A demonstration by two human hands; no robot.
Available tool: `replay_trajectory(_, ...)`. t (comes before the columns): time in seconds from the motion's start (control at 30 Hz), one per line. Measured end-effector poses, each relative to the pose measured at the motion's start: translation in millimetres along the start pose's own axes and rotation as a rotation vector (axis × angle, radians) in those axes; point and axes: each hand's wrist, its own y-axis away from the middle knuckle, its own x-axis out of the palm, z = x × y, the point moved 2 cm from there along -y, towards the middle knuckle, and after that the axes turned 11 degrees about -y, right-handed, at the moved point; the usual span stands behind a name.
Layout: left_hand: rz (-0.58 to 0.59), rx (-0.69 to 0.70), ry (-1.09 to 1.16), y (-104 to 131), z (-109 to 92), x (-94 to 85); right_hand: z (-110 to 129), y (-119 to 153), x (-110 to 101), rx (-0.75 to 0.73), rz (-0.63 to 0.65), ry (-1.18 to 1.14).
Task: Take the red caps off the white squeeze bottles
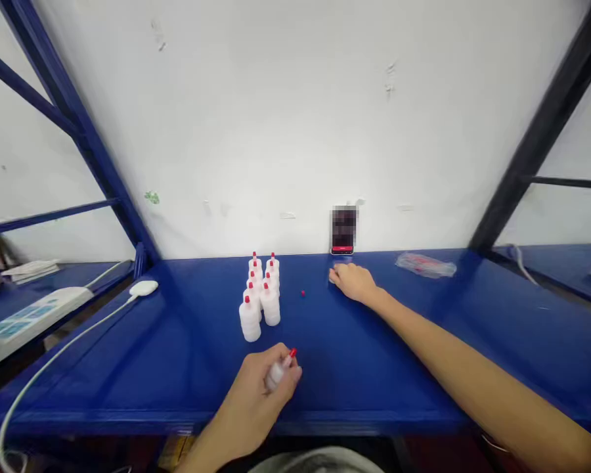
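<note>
My left hand (256, 394) is wrapped round a small white plastic bottle (276, 376) near the table's front edge. The bottle leans to the right, and its red tip cap (293, 353) sticks out above my thumb. Farther back, my right hand (353, 282) rests low at the tabletop in front of the phone, its fingers curled. What those fingers hold, if anything, is hidden. Several white bottles (249, 322) with red tips stand upright in two rows beyond my left hand. Between them and my right hand lies a tiny red cap (303, 293).
A phone (343, 230) leans against the white wall (285, 131). At the back right of the blue table (177, 368) lies a clear plastic bag (426, 265) with red bits inside. A white charging disc (144, 288) with its cable and a power strip (39, 315) are at the left.
</note>
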Motion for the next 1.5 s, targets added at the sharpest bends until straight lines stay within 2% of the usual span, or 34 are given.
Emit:
replay_trajectory(0.2, 0.019, 0.015, -0.004, 0.2, 2.3, -1.2, 4.9, 2.0, -8.6, -0.034, -0.018, -0.025)
replay_trajectory(0.37, 0.016, 0.047, 0.029, 1.6, 7.3, -1.6, 11.6, 4.9, -26.3, -0.028, -0.146, -0.07)
replay_trajectory(0.43, 0.005, 0.049, 0.038, 1.2, 9.8, -0.8, 22.0, 12.5, -34.3, -0.064, -0.285, -0.189)
replay_trajectory(0.5, -0.016, 0.042, 0.047, -0.1, 12.5, 0.3, 39.5, 27.2, -39.3, -0.133, -0.422, -0.41)
replay_trajectory(0.53, -0.034, 0.031, 0.053, -1.0, 13.8, 0.8, 51.2, 36.7, -39.5, -0.2, -0.42, -0.552)
replay_trajectory(0.57, -0.054, 0.017, 0.061, -2.1, 15.0, 1.0, 64.4, 47.4, -38.4, -0.288, -0.378, -0.682)
replay_trajectory(0.6, -0.077, 0.005, 0.067, -3.1, 15.9, 1.0, 78.9, 59.0, -36.3, -0.415, -0.285, -0.772)
replay_trajectory(0.7, -0.153, -0.01, 0.072, -4.9, 16.0, -0.9, 115.8, 92.2, -28.0, -0.78, -0.003, -0.751)
replay_trajectory(0.77, -0.184, -0.011, 0.053, -4.8, 14.2, -2.5, 126.6, 104.4, -24.4, -0.886, 0.056, -0.711)
replay_trajectory(0.83, -0.199, -0.007, 0.027, -3.9, 12.0, -3.6, 128.3, 107.5, -22.6, -0.927, 0.103, -0.736)
replay_trajectory(1.03, -0.168, 0.045, 0.034, -0.5, 11.5, -4.6, 124.9, 103.3, -25.1, -0.888, 0.261, -0.935)
replay_trajectory(1.17, -0.142, 0.034, 0.086, 0.8, 14.6, -5.1, 129.6, 107.5, -24.0, -0.754, 0.478, -1.169)
replay_trajectory(1.23, -0.136, 0.03, 0.111, 1.0, 15.6, -4.9, 131.6, 109.7, -21.5, -0.684, 0.541, -1.279)
replay_trajectory(1.37, -0.139, 0.033, 0.137, 0.4, 15.7, -4.4, 135.1, 111.6, -16.4, -0.586, 0.566, -1.377)
replay_trajectory(1.5, -0.165, 0.021, 0.178, -1.7, 13.3, -4.9, 137.7, 110.4, -15.8, -0.513, 0.445, -1.348)
